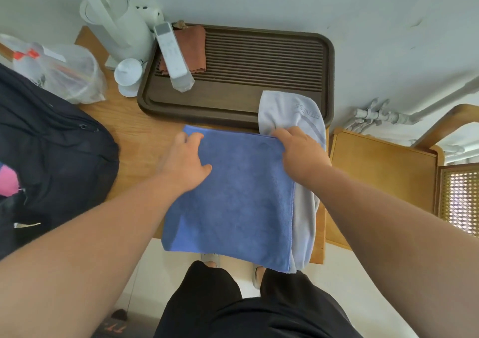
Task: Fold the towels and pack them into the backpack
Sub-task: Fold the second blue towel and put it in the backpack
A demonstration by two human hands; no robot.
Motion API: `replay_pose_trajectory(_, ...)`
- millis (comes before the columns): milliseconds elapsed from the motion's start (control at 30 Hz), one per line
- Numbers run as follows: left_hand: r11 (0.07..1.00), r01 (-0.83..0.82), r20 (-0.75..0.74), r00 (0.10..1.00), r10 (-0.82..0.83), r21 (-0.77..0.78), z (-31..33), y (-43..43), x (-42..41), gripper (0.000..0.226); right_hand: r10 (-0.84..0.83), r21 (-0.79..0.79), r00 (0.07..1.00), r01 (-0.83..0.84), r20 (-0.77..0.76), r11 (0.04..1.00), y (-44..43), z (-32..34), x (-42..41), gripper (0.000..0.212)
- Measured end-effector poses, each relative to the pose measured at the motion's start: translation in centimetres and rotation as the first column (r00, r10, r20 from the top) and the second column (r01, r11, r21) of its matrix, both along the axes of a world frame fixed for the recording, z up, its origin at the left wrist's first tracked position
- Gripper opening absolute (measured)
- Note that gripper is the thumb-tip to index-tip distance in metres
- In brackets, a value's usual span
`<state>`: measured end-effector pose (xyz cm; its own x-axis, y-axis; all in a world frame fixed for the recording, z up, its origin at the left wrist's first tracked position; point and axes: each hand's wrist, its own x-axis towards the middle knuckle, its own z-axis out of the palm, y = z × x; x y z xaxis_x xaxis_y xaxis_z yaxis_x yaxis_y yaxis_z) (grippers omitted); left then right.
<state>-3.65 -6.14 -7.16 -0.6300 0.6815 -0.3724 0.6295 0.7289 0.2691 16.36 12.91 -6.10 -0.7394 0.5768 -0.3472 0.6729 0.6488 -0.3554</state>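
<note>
While my left hand (185,156) and right hand (300,148) pinch its far corners, the smooth blue microfibre towel (233,202) overhangs the wooden table (134,130).

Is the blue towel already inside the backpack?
No, the blue towel lies on the wooden table, outside the black backpack.

The one head camera is looking steeply down from above the near edge of the table (134,130), facing the wall (363,13) behind it. It is sitting close: the left forearm (90,247) and right forearm (388,221) are filling the lower frame, the blue towel (233,195) is lying at centre, and the legs (233,311) are showing at the bottom.
</note>
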Motion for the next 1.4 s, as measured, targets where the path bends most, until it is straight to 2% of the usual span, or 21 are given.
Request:
replay_pose_trajectory(67, 0.997, 0.063, -0.037, 0.997, -0.064, -0.037, -0.6, 1.0, -1.6, 0.084, -0.021, -0.002, 0.999, 0.021, 0.026, 1.0, 0.2, 0.4, -0.6, 0.062)
replay_pose_trajectory(200, 0.951, 0.224, -0.022, 0.972, -0.233, -0.213, -1.4, 2.4, -3.8, 0.082, -0.034, 0.025, 0.988, 0.03, 0.152, 0.999, -0.1, 0.7, -1.4, 0.06)
replay_pose_trajectory(267, 0.925, 0.291, -0.02, 0.952, -0.305, -0.246, -1.6, 2.7, -4.6, 0.081, 0.004, 0.016, 0.983, -0.007, 0.186, 1.0, -0.4, 0.6, -1.7, 0.058)
replay_pose_trajectory(367, 0.915, 0.311, -0.023, 0.944, -0.328, -0.257, -1.3, 3.3, -5.3, 0.081, 0.09, 0.032, 0.972, -0.099, 0.218, 0.995, -1.0, 0.6, -2.2, 0.058)
replay_pose_trajectory(433, 0.911, 0.319, -0.047, 0.938, -0.342, -0.262, -1.1, 3.3, -5.5, 0.063, 0.092, 0.08, 0.961, -0.116, 0.261, 0.99, -1.2, 0.8, -2.8, 0.051)
replay_pose_trajectory(533, 0.933, 0.333, -0.14, 0.926, -0.351, -0.14, -0.7, 2.6, -5.9, 0.024, -0.005, 0.098, 0.957, -0.025, 0.291, 0.995, -1.4, 1.1, -3.6, 0.032)
replay_pose_trajectory(667, 0.933, 0.359, -0.227, 0.909, -0.35, 0.0, 1.2, 1.0, -6.5, 0.007, -0.151, 0.092, 0.975, 0.137, 0.161, 0.986, -2.4, 2.4, -2.8, 0.028)
replay_pose_trajectory(700, 0.933, 0.357, -0.19, 0.92, -0.342, 0.049, 1.9, 0.5, -6.6, 0.01, -0.169, 0.103, 0.976, 0.156, 0.135, 0.982, -2.8, 3.3, -2.5, 0.026)
replay_pose_trajectory(767, 0.931, 0.325, -0.002, 0.944, -0.329, 0.166, 3.3, -0.6, -7.1, 0.021, -0.183, 0.126, 0.979, 0.171, 0.09, 0.977, -3.6, 5.4, -1.6, 0.021)
replay_pose_trajectory(833, 0.925, 0.281, 0.188, 0.924, -0.333, 0.257, 4.8, -1.5, -7.6, 0.025, -0.176, 0.145, 0.983, 0.167, 0.051, 0.975, -4.4, 7.4, -0.4, 0.021)
replay_pose_trajectory(867, 0.919, 0.274, 0.224, 0.913, -0.341, 0.282, 5.6, -2.0, -7.7, 0.026, -0.167, 0.156, 0.985, 0.159, 0.039, 0.975, -4.9, 8.4, 0.2, 0.021)
replay_pose_trajectory(967, 0.91, 0.256, 0.233, 0.911, -0.34, 0.325, 8.0, -3.3, -7.8, 0.018, -0.197, 0.145, 0.98, 0.199, -0.03, 0.969, -5.9, 11.0, 2.1, 0.024)
replay_pose_trajectory(1133, 0.9, 0.196, 0.259, 0.914, -0.311, 0.388, 11.7, -5.3, -7.9, 0.014, -0.275, 0.035, 0.943, 0.286, -0.188, 0.957, -7.8, 14.7, 4.2, 0.033)
replay_pose_trajectory(1267, 0.886, 0.008, 0.37, 0.907, -0.201, 0.463, 14.4, -6.6, -7.6, 0.012, -0.303, -0.088, 0.931, 0.291, -0.202, 0.953, -8.4, 16.5, 5.4, 0.024)
replay_pose_trajectory(1333, 0.834, -0.126, 0.424, 0.895, -0.138, 0.538, 16.2, -7.7, -6.3, 0.012, -0.237, -0.113, 0.95, 0.218, -0.204, 0.969, -8.4, 18.1, 6.6, 0.018)
replay_pose_trajectory(1400, 0.777, -0.245, 0.512, 0.851, -0.114, 0.58, 17.2, -7.9, -6.1, 0.017, -0.239, -0.178, 0.943, 0.201, -0.231, 0.963, -7.9, 18.7, 6.9, 0.013)
